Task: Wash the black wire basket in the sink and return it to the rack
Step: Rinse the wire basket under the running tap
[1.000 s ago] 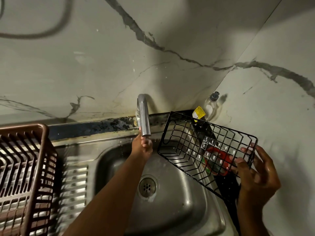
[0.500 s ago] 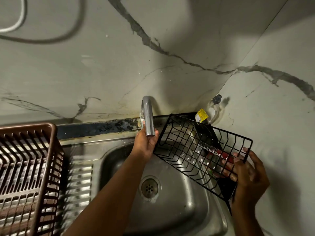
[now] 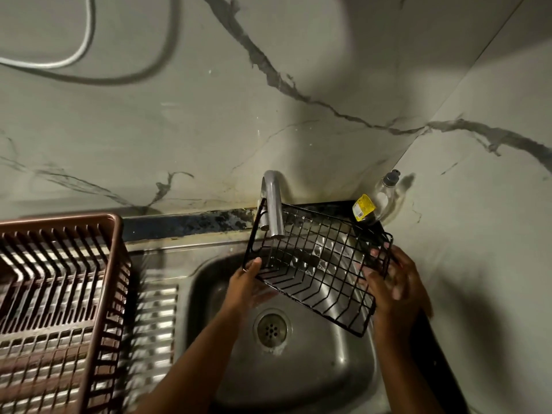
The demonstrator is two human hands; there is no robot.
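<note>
— What is nearest?
— Two forearms reach in over the steel sink (image 3: 343, 380), whose drain (image 3: 271, 327) sits in the middle of the bowl. At the left, a brown plastic dish rack (image 3: 59, 294) stands on the ribbed drainboard (image 3: 155, 318).
— And the hands?
— The left hand (image 3: 243, 286) grips the lower left corner of the black wire basket (image 3: 316, 264), thumb up along the wire. The right hand (image 3: 391, 282) holds the basket's right end, fingers curled round its rim.
— Where is the basket?
— Held tilted above the sink bowl, its left end right under the spout of the chrome tap (image 3: 273, 204). Whether water runs I cannot tell.
— Farther back?
— A clear soap bottle (image 3: 376, 201) with a yellow label stands in the corner on the dark worktop (image 3: 191, 224), against the marbled wall (image 3: 298, 100). A grey hose (image 3: 80, 46) loops at the top left.
</note>
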